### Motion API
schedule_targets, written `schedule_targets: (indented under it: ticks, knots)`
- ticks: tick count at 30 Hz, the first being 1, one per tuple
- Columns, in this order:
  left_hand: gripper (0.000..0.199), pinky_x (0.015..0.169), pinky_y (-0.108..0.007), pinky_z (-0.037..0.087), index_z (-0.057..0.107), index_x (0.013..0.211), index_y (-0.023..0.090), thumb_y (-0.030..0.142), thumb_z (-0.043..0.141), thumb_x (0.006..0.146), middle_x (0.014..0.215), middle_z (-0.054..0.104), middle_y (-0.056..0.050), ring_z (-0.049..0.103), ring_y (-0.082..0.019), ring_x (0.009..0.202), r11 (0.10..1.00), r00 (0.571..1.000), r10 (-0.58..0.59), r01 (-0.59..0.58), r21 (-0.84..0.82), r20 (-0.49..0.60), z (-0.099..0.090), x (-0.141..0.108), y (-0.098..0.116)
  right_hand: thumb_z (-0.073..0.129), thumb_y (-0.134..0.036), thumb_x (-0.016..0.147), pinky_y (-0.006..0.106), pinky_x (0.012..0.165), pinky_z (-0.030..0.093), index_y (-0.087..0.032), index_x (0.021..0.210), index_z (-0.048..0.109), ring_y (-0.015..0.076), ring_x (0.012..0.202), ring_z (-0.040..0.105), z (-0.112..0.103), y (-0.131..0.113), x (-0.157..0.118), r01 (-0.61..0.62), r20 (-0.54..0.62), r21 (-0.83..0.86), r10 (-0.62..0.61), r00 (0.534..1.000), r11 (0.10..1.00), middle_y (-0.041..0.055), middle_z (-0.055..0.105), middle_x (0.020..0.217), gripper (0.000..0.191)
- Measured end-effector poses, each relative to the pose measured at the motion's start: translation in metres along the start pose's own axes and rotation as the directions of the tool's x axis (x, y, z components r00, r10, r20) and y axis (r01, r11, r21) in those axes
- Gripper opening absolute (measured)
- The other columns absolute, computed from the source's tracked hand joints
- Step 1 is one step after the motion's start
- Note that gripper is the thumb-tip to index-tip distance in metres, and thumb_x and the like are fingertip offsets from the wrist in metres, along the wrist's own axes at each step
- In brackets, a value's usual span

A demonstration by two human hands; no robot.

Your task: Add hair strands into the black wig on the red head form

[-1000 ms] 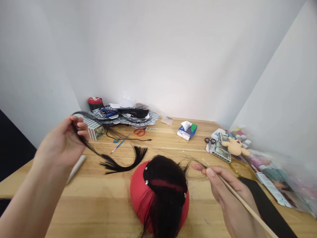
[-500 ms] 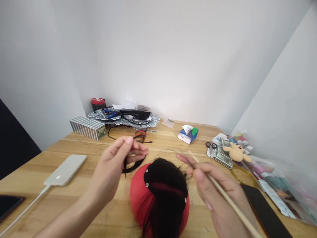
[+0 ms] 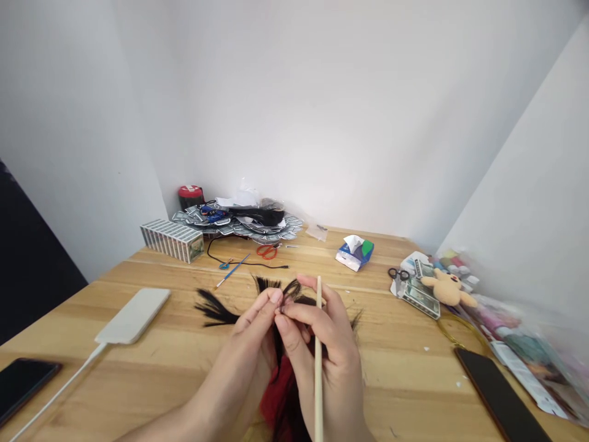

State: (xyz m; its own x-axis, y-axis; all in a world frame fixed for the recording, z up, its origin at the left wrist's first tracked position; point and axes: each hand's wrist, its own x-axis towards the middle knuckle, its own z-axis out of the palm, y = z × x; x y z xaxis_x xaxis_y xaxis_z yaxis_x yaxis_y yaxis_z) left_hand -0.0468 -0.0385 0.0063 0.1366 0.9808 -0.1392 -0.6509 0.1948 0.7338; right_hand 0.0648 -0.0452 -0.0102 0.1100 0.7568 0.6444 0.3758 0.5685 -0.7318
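Your left hand (image 3: 243,334) and right hand (image 3: 329,350) meet just above the red dome (image 3: 276,393), their fingers pinching a loop of black hair (image 3: 291,290), apparently so it cannot slip. Your right fingers also clench a thin wooden stick (image 3: 318,393) upright.

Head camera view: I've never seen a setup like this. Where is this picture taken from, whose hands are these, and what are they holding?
There's no machine here. The picture comes from a camera worn on a person's head, looking forward and down, so the bare hands are the wearer's own. The left hand and right hand meet at the fingertips, pinching a small lock of black hair. The right hand also holds a thin wooden stick. Below them, partly hidden, is a red rounded form. The wooden table also holds a white power bank, red scissors and a small teddy bear.
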Motion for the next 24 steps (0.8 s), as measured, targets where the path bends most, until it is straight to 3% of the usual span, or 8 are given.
schedule_targets:
  ticks: [4,7,10,12,17,20,24]
  knots:
    - [0.047,0.07,-0.021,0.055,0.075,0.091,0.021,0.05,0.1,0.064,0.086,0.071,-0.001,0.065,-0.014,0.076,1.0,0.999,-0.003,0.002,0.028,0.046,0.004,-0.002,0.002,0.078,-0.026,0.092,0.038,0.093,0.056,-0.033,0.093,0.081,0.0273,0.115,0.067,0.001,-0.002,-0.001,-0.092,0.009,0.186,0.092,0.996,0.978,0.0056,0.068,0.124,0.008]
    - [0.049,0.055,-0.017,0.041,0.072,0.081,0.018,0.055,0.099,0.064,0.067,0.057,0.004,0.044,-0.009,0.059,0.997,0.995,-0.023,0.016,0.078,0.097,0.006,-0.002,0.004,0.077,-0.032,0.093,0.036,0.089,0.055,-0.032,0.088,0.081,0.0256,0.11,0.067,-0.002,-0.004,0.004,-0.216,0.047,0.287,0.211,0.976,0.933,0.0049,0.07,0.121,0.007]
    - [0.054,0.048,-0.017,0.022,0.07,0.078,0.016,0.062,0.095,0.067,0.057,0.035,0.01,0.019,-0.008,0.055,0.988,0.986,-0.066,0.043,0.15,0.152,0.003,0.0,0.003,0.078,-0.035,0.091,0.039,0.1,0.049,-0.032,0.085,0.082,0.0272,0.122,0.062,-0.006,-0.002,0.008,-0.313,0.068,0.348,0.309,0.949,0.884,0.0035,0.073,0.123,0.008]
    - [0.056,0.049,-0.019,0.016,0.07,0.081,0.016,0.065,0.093,0.068,0.06,0.029,0.01,0.013,-0.009,0.058,0.977,0.982,-0.08,0.043,0.209,0.172,-0.001,0.002,0.002,0.081,-0.034,0.088,0.04,0.105,0.045,-0.032,0.082,0.082,0.0278,0.128,0.061,-0.008,-0.001,0.01,-0.34,0.07,0.434,0.345,0.936,0.835,0.0021,0.075,0.117,0.007]
    - [0.057,0.052,-0.024,0.017,0.068,0.074,0.018,0.073,0.081,0.078,0.062,0.032,0.007,0.017,-0.012,0.06,0.917,0.974,-0.06,-0.032,0.398,0.218,-0.008,0.003,0.006,0.086,-0.039,0.083,0.037,0.089,0.049,-0.032,0.078,0.082,0.0251,0.109,0.066,-0.016,0.003,0.016,-0.37,0.057,0.499,0.396,0.916,0.784,0.0003,0.075,0.108,0.009]
    - [0.059,0.055,-0.026,0.02,0.067,0.066,0.018,0.075,0.075,0.082,0.061,0.038,0.005,0.024,-0.013,0.06,0.847,0.96,-0.054,-0.102,0.521,0.275,-0.006,0.003,0.015,0.088,-0.041,0.08,0.037,0.093,0.046,-0.03,0.076,0.08,0.0244,0.105,0.065,-0.025,0.006,0.021,-0.388,0.034,0.484,0.426,0.904,0.784,0.0002,0.076,0.106,0.014]
    - [0.061,0.065,-0.026,0.034,0.06,0.062,0.02,0.075,0.076,0.08,0.071,0.05,0.001,0.041,-0.016,0.07,0.757,0.946,0.0,-0.211,0.619,0.324,-0.002,0.004,0.026,0.089,-0.044,0.076,0.037,0.092,0.048,-0.026,0.069,0.075,0.0249,0.103,0.067,-0.037,0.009,0.026,-0.437,0.052,0.471,0.471,0.881,0.766,0.0005,0.077,0.096,0.024]
